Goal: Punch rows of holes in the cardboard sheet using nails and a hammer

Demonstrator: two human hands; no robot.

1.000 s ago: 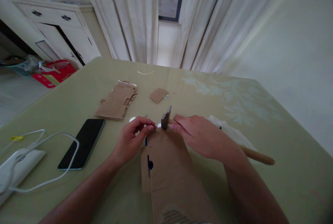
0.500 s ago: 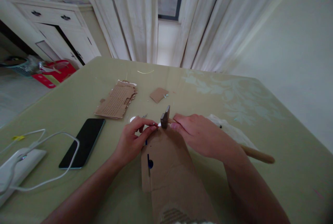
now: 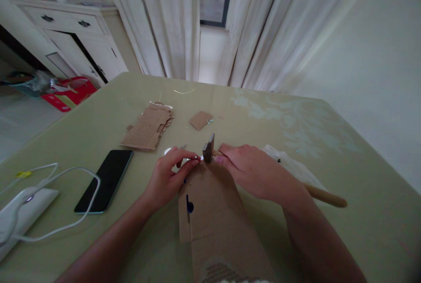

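My right hand (image 3: 250,169) is closed around the wooden handle of a hammer (image 3: 208,149), close to its metal head; the handle's far end sticks out past my wrist. The head stands at the far edge of a brown cardboard box (image 3: 220,217). Just left of it, my left hand (image 3: 174,175) pinches something tiny at the box's edge, too small to make out. Blue shows through a round hole and slit in the box's left side. Beyond my left fingers, a small white round thing (image 3: 167,150) and some thin metal pieces lie on the table, partly hidden.
On the left lie a black phone (image 3: 105,182), a white power bank (image 3: 33,208) and its looping white cable. Farther back are a torn perforated cardboard piece (image 3: 148,127) and a small cardboard square (image 3: 200,120). A clear plastic bag (image 3: 292,164) sits behind my right forearm.
My left fingertips have shifted very slightly at the box's edge. The hammer and my right hand stay almost where they were.
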